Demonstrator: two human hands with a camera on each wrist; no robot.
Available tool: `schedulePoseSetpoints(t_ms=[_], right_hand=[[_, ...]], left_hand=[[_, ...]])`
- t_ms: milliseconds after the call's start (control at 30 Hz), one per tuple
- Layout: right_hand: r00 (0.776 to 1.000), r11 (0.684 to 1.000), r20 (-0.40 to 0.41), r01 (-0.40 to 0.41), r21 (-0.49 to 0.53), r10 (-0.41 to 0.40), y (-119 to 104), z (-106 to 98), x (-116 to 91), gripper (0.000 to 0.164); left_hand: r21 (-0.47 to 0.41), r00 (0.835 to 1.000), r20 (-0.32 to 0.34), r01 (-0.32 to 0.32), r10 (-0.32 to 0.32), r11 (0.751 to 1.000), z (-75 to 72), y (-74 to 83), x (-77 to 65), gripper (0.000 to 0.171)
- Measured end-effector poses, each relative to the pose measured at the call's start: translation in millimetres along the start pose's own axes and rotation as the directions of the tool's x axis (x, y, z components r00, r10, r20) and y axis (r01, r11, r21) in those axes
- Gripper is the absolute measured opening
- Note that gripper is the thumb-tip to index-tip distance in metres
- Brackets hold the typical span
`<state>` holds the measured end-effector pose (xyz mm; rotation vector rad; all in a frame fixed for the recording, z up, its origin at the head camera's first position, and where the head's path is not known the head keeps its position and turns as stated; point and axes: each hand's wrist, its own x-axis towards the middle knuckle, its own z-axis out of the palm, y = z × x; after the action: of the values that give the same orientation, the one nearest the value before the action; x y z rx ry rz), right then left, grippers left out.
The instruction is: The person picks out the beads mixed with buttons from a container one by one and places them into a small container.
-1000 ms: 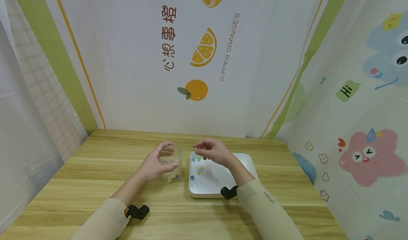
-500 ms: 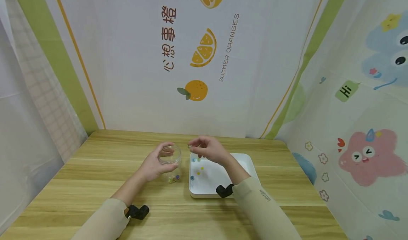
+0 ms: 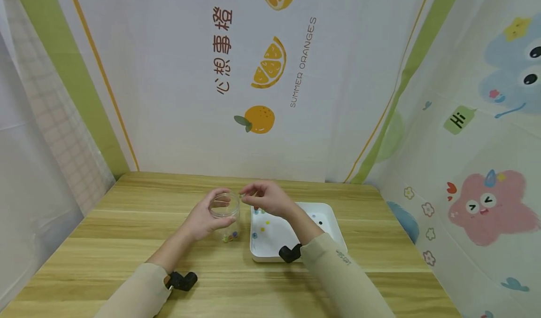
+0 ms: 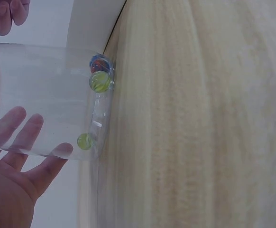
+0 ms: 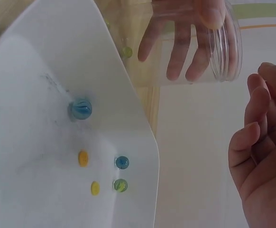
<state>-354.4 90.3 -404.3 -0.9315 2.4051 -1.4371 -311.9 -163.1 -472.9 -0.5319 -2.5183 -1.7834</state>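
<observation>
My left hand (image 3: 204,218) grips a clear jar (image 4: 52,90) around its side near the mouth. The jar stands upright and uncapped on the wooden table, with several marbles (image 4: 100,81) at its bottom, yellow-green and blue-red ones among them. Just right of the jar's rim, my right hand (image 3: 271,198) pinches a small greenish marble (image 3: 241,196) between thumb and fingertip. The right wrist view hides that marble behind the fingers. Below the right hand is a white tray (image 3: 270,259), holding a large blue marble (image 5: 81,109), a smaller blue marble (image 5: 122,162) and a green marble (image 5: 121,185).
Two flat yellow pieces (image 5: 83,158) lie among the marbles in the tray. Toward its right side are a small black piece (image 3: 320,222) and a pale blue one (image 3: 314,216). Printed curtains (image 3: 190,135) hang behind the wooden table (image 3: 228,290) and at its sides.
My right hand has moved left from over the tray to beside the jar's rim, carrying the marble. The left hand and jar have stayed put. The black piece has come into view.
</observation>
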Motion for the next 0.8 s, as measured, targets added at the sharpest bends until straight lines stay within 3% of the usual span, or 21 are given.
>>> schedulePoseSetpoints(t_ms=[800], right_hand=[[0.998,0.997,0.025,-0.054,-0.058,0.056,-0.5,13.0,3.0,0.018]], left_hand=[[-0.015,1.0,0.01,-0.006,0.007,1.0,-0.9,0.6,-1.4,0.083]])
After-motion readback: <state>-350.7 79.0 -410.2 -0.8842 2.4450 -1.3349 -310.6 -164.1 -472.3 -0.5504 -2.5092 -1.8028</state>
